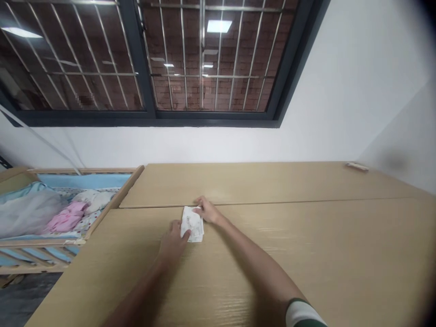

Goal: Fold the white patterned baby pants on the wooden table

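A small white folded sheet (192, 224) with faint grey marks lies on or just above the wooden board surface (306, 254); whether it is paper or cloth I cannot tell. My left hand (171, 241) holds its left side, thumb over the front and fingers round the left edge. At the upper right corner, my right hand (208, 211) pinches it, with the thumb on top and the fingers bent behind. The sheet's underside is hidden.
A seam (272, 203) runs across the board behind my hands. To the left stands a wooden crib (112, 200) with bedding and a pink cloth (68, 217). A small pale strip (357, 167) lies at the far right. A barred window (211, 59) is in the wall ahead.
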Motion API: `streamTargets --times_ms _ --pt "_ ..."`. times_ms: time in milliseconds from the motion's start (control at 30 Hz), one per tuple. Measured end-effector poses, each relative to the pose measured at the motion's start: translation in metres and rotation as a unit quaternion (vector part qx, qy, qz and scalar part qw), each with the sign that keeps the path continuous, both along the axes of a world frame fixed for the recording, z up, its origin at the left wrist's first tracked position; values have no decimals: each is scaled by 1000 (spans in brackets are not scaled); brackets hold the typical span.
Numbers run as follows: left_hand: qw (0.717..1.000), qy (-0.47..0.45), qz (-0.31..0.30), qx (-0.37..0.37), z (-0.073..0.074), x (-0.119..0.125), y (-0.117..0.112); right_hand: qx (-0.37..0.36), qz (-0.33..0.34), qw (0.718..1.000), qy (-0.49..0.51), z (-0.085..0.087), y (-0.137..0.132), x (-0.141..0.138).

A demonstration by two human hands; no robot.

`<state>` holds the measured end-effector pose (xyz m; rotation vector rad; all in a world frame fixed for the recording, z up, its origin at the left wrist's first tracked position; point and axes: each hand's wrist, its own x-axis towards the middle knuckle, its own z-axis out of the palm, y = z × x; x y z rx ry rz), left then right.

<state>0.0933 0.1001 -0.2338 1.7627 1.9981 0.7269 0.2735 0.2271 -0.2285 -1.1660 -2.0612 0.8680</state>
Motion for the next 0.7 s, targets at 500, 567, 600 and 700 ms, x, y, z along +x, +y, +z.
streamTargets --times_ms 500,567,600,700 --pt "930 286 -120 196 -34 52 -61 89 298 930 -193 10 -66 -2" --pt "930 283 -122 199 -34 48 -59 97 287 930 -207 6 -50 1" --pt "929 285 -123 203 -34 47 -58 105 278 931 -212 5 -40 2" --pt "928 291 -118 202 -33 48 -59 125 256 934 -214 2 -14 4"
